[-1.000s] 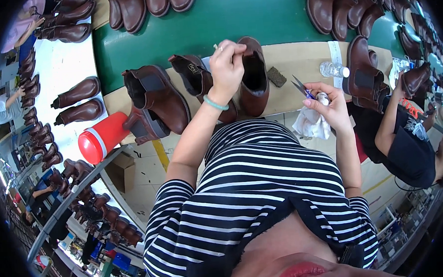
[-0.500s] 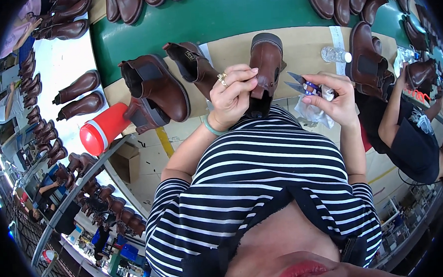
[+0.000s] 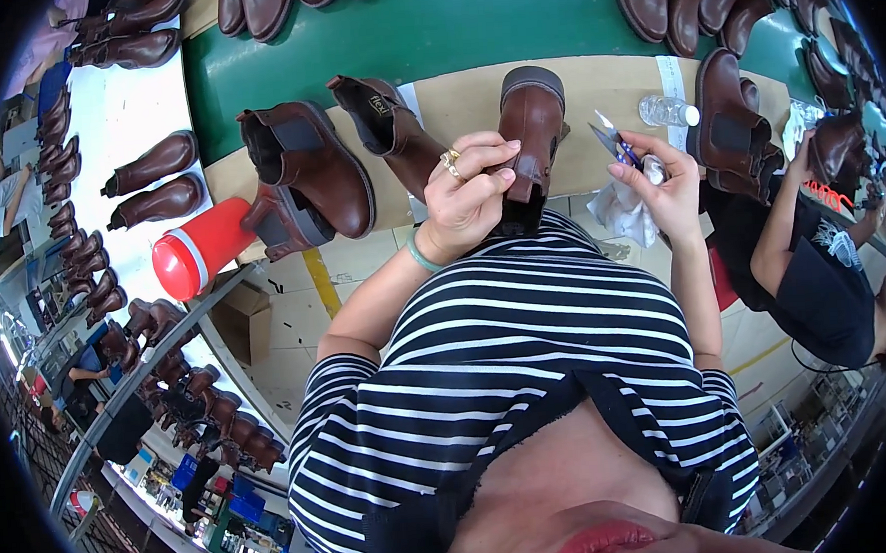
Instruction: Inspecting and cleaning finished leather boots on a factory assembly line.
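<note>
A brown ankle boot (image 3: 532, 122) leans toward me at the table's near edge, its sole away from me and its dark opening by my shirt. My left hand (image 3: 467, 190), with rings and a pale green bangle, has its fingers curled in a pinch against the left side of the boot's shaft. Whatever lies between those fingertips is too small to make out. To the right of the boot, my right hand (image 3: 667, 187) grips small thread snips (image 3: 616, 144) with blue handles, their pointed blades apart. A crumpled white cloth (image 3: 628, 212) hangs below that hand.
Brown boots (image 3: 307, 173) stand at the left, with another boot (image 3: 380, 125) beside them. A red flask (image 3: 201, 251) lies at the left edge. A clear bottle (image 3: 667, 112) lies right of the snips. Beyond is a green surface (image 3: 430, 27). A co-worker (image 3: 812, 247) handles a boot at right.
My right hand has drawn slightly left and down, and the snips' blades point more steeply up and away from me. My left hand remains at the boot's shaft.
</note>
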